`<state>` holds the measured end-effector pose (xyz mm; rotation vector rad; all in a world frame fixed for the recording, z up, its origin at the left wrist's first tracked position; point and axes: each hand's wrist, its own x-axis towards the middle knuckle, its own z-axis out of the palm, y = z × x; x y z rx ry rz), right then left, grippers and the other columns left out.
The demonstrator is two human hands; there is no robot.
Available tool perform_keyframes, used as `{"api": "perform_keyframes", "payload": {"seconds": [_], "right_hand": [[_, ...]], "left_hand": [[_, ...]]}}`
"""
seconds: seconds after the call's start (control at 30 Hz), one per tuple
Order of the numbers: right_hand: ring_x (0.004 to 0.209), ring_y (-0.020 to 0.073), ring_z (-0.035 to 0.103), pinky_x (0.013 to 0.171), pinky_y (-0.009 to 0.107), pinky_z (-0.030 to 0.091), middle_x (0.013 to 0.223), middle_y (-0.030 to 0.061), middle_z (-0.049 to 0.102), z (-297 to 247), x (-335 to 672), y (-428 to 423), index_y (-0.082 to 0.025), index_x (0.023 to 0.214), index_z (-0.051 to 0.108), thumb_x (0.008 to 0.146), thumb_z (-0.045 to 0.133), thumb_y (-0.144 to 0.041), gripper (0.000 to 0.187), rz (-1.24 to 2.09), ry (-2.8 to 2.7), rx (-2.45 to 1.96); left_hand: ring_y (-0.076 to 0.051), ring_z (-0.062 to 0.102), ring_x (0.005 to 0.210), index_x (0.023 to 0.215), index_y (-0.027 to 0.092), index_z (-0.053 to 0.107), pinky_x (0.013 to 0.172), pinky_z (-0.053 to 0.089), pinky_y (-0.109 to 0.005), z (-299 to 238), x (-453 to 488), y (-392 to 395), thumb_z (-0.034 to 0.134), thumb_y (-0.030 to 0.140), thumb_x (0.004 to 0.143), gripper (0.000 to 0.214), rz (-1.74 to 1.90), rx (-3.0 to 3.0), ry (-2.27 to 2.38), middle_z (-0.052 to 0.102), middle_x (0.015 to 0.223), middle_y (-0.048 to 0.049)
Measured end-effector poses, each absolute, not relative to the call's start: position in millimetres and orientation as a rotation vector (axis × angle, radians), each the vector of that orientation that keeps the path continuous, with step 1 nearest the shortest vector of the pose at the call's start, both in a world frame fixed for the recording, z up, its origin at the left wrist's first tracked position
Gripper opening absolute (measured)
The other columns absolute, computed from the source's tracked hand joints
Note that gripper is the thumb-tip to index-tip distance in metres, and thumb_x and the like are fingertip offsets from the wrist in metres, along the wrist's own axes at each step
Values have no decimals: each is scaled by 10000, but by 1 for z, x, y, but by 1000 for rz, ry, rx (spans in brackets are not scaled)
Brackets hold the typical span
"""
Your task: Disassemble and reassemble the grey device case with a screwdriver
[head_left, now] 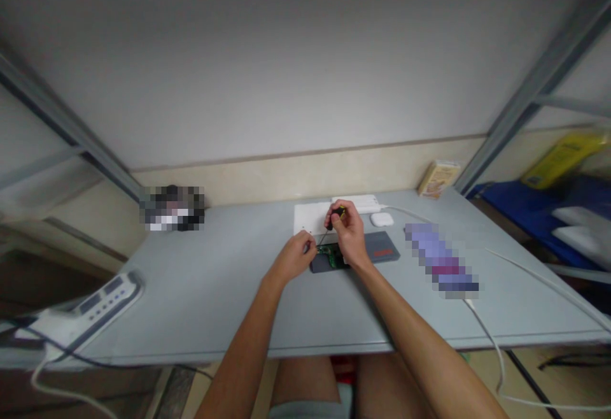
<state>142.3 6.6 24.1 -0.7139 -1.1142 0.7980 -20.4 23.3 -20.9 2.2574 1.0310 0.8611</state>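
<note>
A small green circuit board lies on a dark grey mat in the middle of the grey table. My right hand is closed round the black and yellow handle of a screwdriver, whose thin shaft slants down to the board. My left hand is curled at the board's left edge, fingertips pinched against it. What the fingertips grip is too small to make out.
A white flat panel lies behind the mat, with a white earbud case to its right. A white cable crosses the right side. A power strip sits at the left front edge. A small box leans against the wall.
</note>
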Motion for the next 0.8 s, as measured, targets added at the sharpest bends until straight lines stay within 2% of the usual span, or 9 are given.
{"api": "perform_keyframes", "payload": {"seconds": [0.8], "right_hand": [[640, 131, 511, 629, 278, 431, 756, -37, 512, 25, 140, 6, -251, 973, 520, 902, 627, -328, 151, 780, -1130, -729]], "left_hand": [[-140, 488, 707, 775, 185, 561, 686, 382, -251, -18, -20, 21, 490, 105, 864, 139, 866, 2237, 1037, 547, 770, 9]]}}
